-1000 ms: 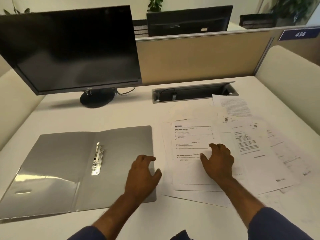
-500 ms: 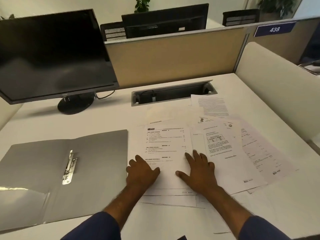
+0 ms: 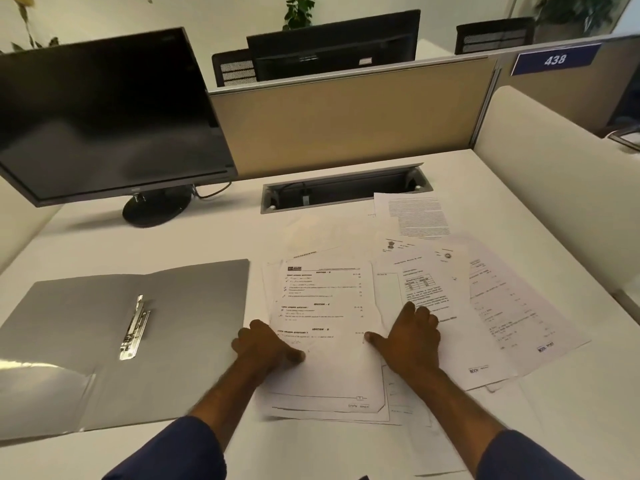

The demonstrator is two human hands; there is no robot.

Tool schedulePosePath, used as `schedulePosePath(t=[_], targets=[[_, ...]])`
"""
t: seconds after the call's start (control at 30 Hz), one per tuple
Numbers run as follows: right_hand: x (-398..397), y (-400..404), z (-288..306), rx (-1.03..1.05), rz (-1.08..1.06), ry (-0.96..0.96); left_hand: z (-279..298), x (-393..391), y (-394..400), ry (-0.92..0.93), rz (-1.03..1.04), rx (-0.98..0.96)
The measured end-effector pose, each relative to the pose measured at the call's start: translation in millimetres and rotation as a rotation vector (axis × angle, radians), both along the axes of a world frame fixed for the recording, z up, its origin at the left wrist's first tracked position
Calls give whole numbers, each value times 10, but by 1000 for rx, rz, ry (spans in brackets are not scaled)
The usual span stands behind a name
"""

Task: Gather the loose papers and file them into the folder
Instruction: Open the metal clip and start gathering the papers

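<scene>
White sheets lie fanned across the desk (image 3: pixel 346 455), and I take the open grey folder (image 3: pixel 194 306) as my landmark. Just right of its near edge, my left hand (image 3: pixel 268 346) rests palm down on the loose papers (image 3: pixel 485 306), fingers loosely together, pinching nothing. Further right of the folder, my right hand (image 3: pixel 412 337) lies flat with fingers spread and the thumb out on the top question sheet (image 3: pixel 325 299). Neither hand holds a page.

On the folder's spine the metal clip (image 3: pixel 133 329) lies flat; nothing is filed under it yet. The pile lies beside the folder's right flap, reaching away to the right.

My worry: sweeping the sheets together under flat palms could crease or skew them, and the outer ones might slide toward the desk's edge. Whether the pages carry holes for the clip I cannot tell.

Readable print is thin: "ALLEN" heads the top sheet, with section headings below, too small for me to be sure. Beyond the folder stands a dark monitor (image 3: pixel 104 119), and on the partition (image 3: pixel 346 116) far right a blue plate (image 3: pixel 554 59) reads "438".
</scene>
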State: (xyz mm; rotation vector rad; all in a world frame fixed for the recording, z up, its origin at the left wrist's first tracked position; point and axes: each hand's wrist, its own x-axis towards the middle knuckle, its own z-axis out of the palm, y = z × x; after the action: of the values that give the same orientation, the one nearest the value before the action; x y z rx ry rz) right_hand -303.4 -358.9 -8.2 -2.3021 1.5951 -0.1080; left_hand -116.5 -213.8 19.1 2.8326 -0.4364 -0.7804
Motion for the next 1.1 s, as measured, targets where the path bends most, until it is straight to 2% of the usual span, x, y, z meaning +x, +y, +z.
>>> schedulePosePath(t=[0.1, 0.17, 0.3, 0.5, 0.73, 0.9, 1.1], targets=[[12, -47, 7, 19, 35, -2, -10, -7, 25, 158, 159, -404], [-6, -57, 11, 14, 49, 19, 3, -45, 41, 233, 228, -604], [-85, -80, 0, 2, 21, -14, 10, -30, 63, 288, 152, -709], [-173, -171, 9, 22, 27, 10, 53, 64, 163, -100, 53, -654], [-165, -216, 14, 27, 25, 45, 206, 129, 283, -255, 93, -787], [-163, -262, 27, 36, 19, 52, 621, 273, 298, -550, 29, -871], [-143, -344, 37, 94, -8, 21, 1152, 294, 239, -748, -56, -998]])
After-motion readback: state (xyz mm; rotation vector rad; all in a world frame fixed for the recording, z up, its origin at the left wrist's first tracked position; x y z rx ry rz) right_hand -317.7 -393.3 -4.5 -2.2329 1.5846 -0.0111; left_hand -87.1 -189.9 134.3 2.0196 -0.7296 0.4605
